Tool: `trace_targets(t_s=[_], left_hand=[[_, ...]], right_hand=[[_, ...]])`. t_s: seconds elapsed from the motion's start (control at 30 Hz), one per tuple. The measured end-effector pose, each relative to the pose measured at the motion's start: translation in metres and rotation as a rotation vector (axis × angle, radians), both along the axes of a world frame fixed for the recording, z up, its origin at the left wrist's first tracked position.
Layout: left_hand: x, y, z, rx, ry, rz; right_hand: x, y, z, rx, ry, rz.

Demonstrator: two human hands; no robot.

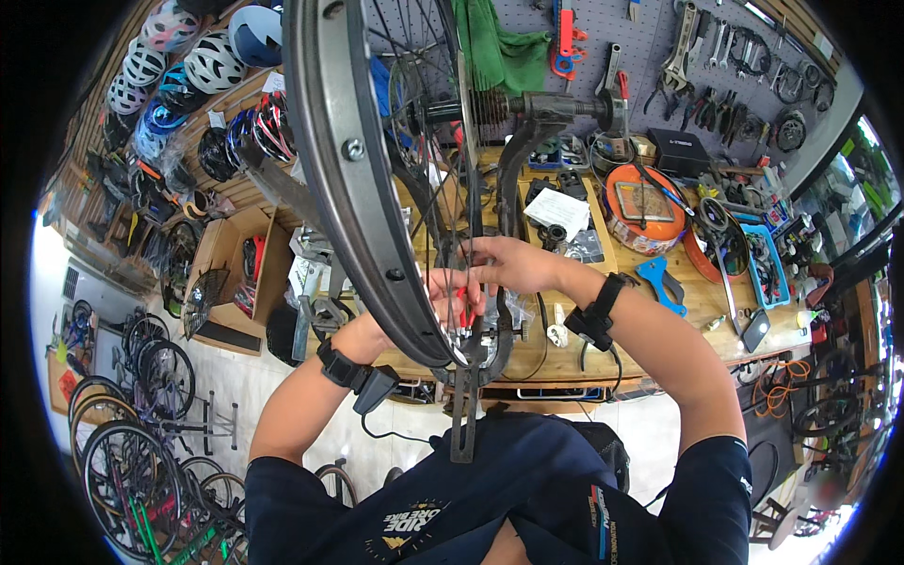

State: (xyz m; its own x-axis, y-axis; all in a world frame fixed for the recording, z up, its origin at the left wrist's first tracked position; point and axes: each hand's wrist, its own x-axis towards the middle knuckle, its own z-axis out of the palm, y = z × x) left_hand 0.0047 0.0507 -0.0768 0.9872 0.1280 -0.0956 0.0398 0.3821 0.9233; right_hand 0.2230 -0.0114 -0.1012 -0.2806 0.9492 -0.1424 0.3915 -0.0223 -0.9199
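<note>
Fingers of the left hand [450,285] are closed around a small red tool [463,307] among the spokes, partly hidden behind the rim; the right hand [516,263] comes in from the other side, its thumb and fingertips brought together at the spokes just beside the left fingertips, though I cannot tell whether they pinch a spoke. Nearest of all, the bicycle wheel [334,179] stands upright, its bare metal rim sweeping down in front of the left wrist. Black straps with small boxes sit on both wrists. A slotted metal bar [461,419] juts toward the person's dark shirt [537,461] from the foot of the dark metal stand [513,174], whose arms rise to either side of the wheel's hub. Beneath is a wooden bench [537,365]; on it, to the right, lie white papers [558,213], a blue plastic tool [662,285], a round orange tin [620,218] and a blue tray [774,303] of small parts. Farther off, a green cloth [508,55] and wrenches [678,61] hang on a pegboard [650,36], with helmets [215,64] on the slatted wall at left.
</note>
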Motion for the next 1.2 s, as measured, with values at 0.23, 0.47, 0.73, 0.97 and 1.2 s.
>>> trace_targets(t_s=[0.23, 0.47, 0.73, 0.97, 1.2], left_hand=[[0.023, -0.011, 0.005, 0.755, 0.271, 0.272], [0.037, -0.009, -0.007, 1.326, 0.307, 0.445], [0.015, 0.009, -0.007, 0.778, 0.289, 0.236], [-0.012, 0.007, 0.031, 0.256, 0.143, 0.361], [0.000, -0.021, 0.049, 0.317, 0.233, 0.351]], right_hand=[[0.003, 0.000, -0.001, 0.041, -0.139, -0.183], [-0.002, -0.034, 0.021, -0.104, 0.073, -0.119], [-0.010, -0.027, 0.014, -0.106, 0.152, -0.080], [-0.019, -0.023, 0.026, -0.032, 0.063, -0.256], [0.004, -0.035, 0.060, 0.094, 0.301, -0.326]])
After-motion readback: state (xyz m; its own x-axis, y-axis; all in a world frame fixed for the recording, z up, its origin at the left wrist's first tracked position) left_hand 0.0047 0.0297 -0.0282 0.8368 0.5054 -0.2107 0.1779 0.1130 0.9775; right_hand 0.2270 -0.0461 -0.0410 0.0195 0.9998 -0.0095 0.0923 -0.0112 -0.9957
